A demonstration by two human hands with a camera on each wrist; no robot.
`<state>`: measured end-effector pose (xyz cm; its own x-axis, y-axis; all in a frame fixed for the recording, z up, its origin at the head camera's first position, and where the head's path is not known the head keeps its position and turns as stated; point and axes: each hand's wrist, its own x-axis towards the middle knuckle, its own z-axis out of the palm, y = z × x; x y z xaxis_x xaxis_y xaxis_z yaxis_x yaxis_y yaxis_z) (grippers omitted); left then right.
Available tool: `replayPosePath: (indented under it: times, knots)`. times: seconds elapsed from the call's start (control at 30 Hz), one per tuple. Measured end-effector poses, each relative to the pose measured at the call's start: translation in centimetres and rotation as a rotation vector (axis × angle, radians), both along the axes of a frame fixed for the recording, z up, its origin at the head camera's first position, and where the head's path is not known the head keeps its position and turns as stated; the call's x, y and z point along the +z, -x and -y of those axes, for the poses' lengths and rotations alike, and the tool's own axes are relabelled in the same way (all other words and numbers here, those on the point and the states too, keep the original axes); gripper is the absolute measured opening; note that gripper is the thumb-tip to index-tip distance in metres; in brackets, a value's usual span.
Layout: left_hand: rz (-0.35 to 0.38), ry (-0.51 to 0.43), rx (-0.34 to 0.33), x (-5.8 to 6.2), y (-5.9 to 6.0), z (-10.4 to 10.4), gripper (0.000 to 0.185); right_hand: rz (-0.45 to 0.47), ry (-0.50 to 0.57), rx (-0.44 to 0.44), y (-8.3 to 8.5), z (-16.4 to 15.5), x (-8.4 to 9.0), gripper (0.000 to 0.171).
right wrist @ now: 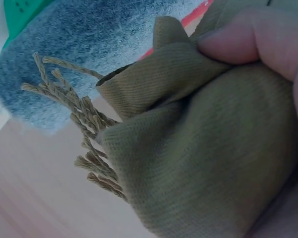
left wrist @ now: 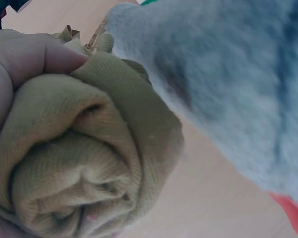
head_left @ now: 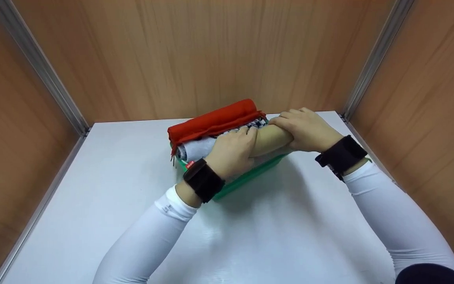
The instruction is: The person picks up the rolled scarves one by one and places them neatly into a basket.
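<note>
My left hand (head_left: 231,153) and right hand (head_left: 309,130) grip the two ends of a rolled tan scarf (head_left: 271,140). The scarf is over the near side of a green basket (head_left: 250,174); whether it touches the basket is hidden. In the left wrist view, the spiral end of the tan roll (left wrist: 74,168) faces the camera. The right wrist view shows twisted fringe (right wrist: 97,129) at its other end, with my thumb (right wrist: 243,39) on the cloth. Behind it lie a grey fuzzy roll (head_left: 199,148) and a red rolled scarf (head_left: 217,119) with fringe.
A black-and-white patterned cloth (head_left: 259,122) shows between the red and tan rolls. The basket stands on a white table (head_left: 132,173), near the wooden back wall (head_left: 211,55). Wooden side panels (head_left: 22,118) flank the table left and right.
</note>
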<state>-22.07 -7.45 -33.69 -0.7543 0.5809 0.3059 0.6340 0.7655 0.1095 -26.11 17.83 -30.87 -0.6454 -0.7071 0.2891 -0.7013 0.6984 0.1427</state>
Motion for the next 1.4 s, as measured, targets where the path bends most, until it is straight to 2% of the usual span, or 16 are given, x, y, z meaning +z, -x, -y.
replayPosePath:
  times: [0.13, 0.4, 0.67, 1.03, 1.4]
  knots:
    - [0.003, 0.023, 0.008, 0.3, 0.4, 0.4, 0.062, -0.005, -0.011, -0.003, 0.2, 0.5, 0.3, 0.061]
    - [-0.021, 0.042, 0.002, 0.9, 1.1, 1.4, 0.059, 0.050, -0.014, -0.066, 0.8, 1.6, 0.8, 0.060]
    - [-0.027, 0.046, 0.017, 1.3, 1.9, 2.3, 0.058, 0.007, -0.016, -0.021, 1.7, 2.4, 1.2, 0.056]
    - [0.015, 0.078, 0.037, 1.9, 2.7, 3.2, 0.061, 0.085, -0.017, -0.032, 2.8, 3.3, 1.5, 0.060]
    - [-0.021, 0.064, 0.033, 1.7, 3.8, 4.1, 0.055, 0.089, -0.027, -0.022, 3.9, 4.2, 1.7, 0.063]
